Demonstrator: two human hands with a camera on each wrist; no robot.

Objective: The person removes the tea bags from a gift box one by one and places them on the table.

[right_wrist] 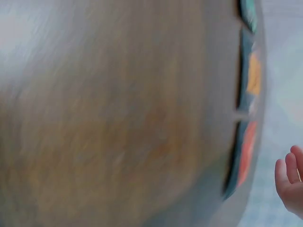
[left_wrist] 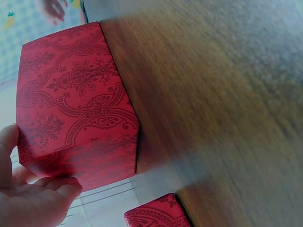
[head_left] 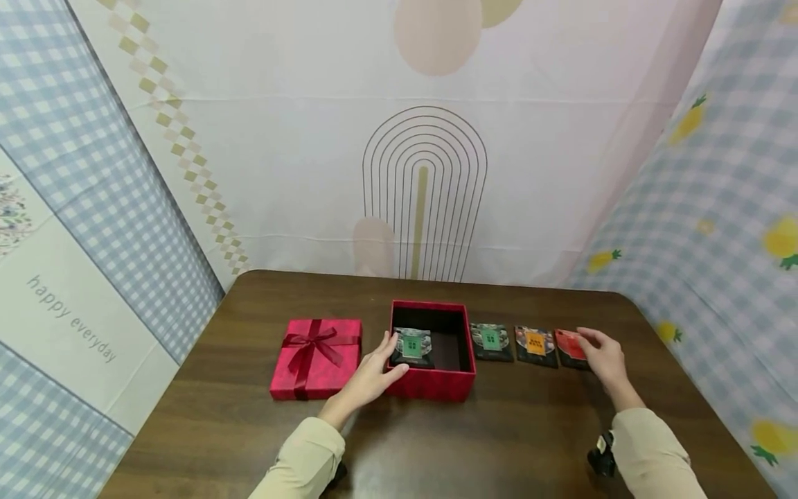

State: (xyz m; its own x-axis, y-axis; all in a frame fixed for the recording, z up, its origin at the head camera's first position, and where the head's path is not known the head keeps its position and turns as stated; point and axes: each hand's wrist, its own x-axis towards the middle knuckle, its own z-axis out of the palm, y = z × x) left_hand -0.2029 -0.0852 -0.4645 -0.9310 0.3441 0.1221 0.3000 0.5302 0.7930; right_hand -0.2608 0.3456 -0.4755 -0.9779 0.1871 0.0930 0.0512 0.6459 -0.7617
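An open red gift box (head_left: 430,384) with a dark inside stands mid-table, a dark square packet with a green label (head_left: 413,346) lying in its left part. My left hand (head_left: 372,374) holds the box by its near left corner, thumb at the front rim and fingers along the left side; the patterned wall (left_wrist: 75,99) fills much of the left wrist view. Over the right edge of a red-labelled packet (head_left: 569,346) hovers my right hand (head_left: 605,360), fingers loosely bent. In the right wrist view a gap separates that hand (right_wrist: 291,182) from the packet, which lies flat.
Left of the box lies its red lid (head_left: 318,360), tied with a dark red ribbon bow. Between the box and the red-labelled packet are a green-labelled packet (head_left: 491,341) and an orange-labelled packet (head_left: 536,345). Patterned cloths hang behind the brown wooden table (head_left: 499,436).
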